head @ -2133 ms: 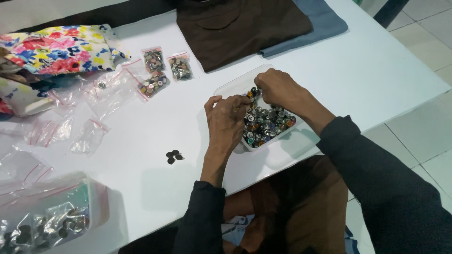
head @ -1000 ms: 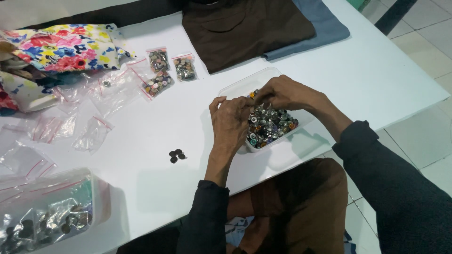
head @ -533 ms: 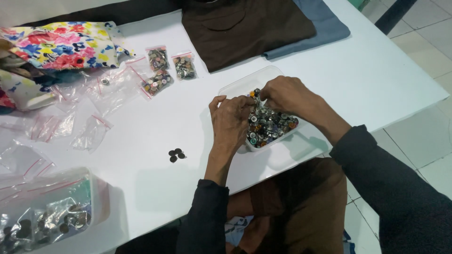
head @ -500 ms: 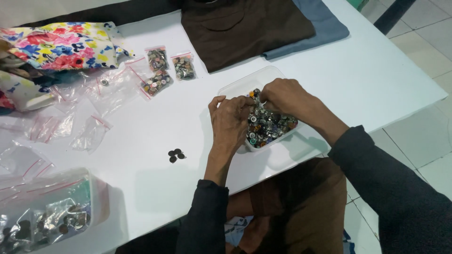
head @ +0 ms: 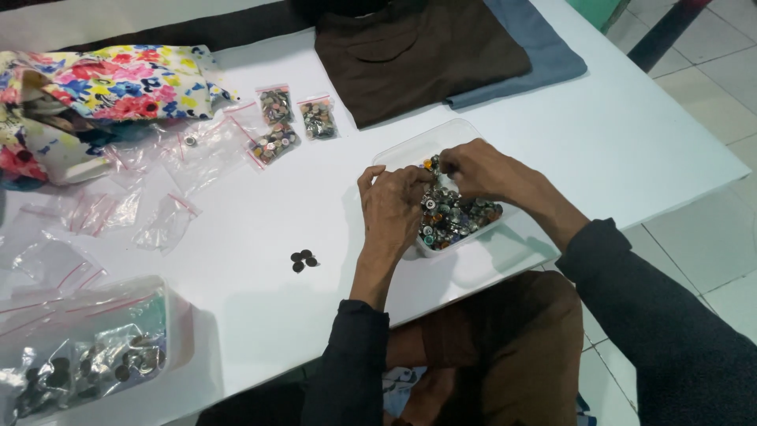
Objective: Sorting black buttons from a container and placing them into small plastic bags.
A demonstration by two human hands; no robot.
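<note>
Sorting step: my left hand and right hand dig in the clear plastic tub of mixed buttons near the table's front edge. Fingers curled among the buttons; can't tell if either pinches one. Next likely needs a clean single-button pinch.

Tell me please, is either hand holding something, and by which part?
It cannot be told. Both the left hand and the right hand have their fingertips down among the buttons in the clear tray, hiding any grip.
</note>
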